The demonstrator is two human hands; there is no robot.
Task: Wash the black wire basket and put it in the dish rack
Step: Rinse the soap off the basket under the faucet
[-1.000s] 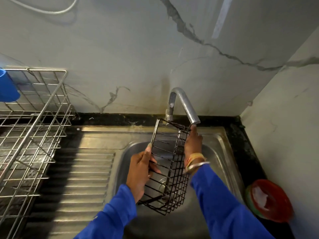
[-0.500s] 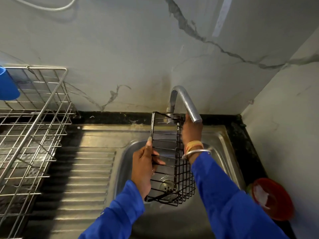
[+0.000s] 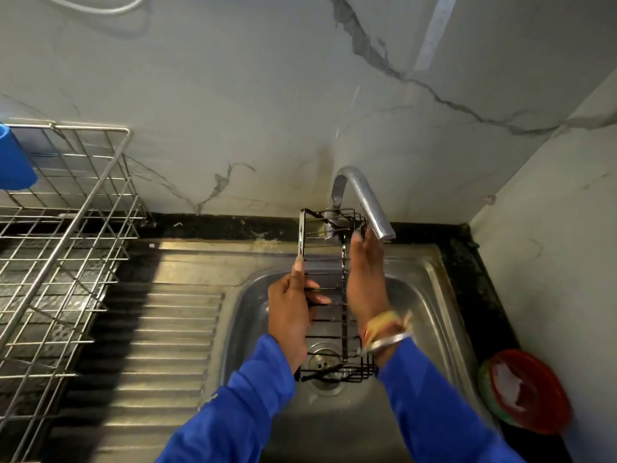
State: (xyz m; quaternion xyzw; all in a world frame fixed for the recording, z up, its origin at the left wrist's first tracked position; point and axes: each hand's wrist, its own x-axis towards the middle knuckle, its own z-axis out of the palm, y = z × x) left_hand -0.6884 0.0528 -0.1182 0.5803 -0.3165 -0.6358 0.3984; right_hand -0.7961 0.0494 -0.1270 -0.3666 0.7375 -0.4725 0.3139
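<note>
One black wire basket [image 3: 330,274]: left hand [image 3: 288,310] grips, right hand [image 3: 365,284] seemingly too.

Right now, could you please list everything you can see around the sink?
basket: one, black wire, held over the sink
tap: one, silver, behind the sink
sink: one, steel, centre, drainboard on its left
rack: one, silver wire, far left
cup: one, blue, left edge by the rack
dish: one, red, counter right of the sink
cable: one, white, wall top left
bangles: few, gold and silver, right wrist
sleeves: two, blue, both arms
left hand: one, grips basket's left side
right hand: one, against basket's right side, grip hidden
</note>
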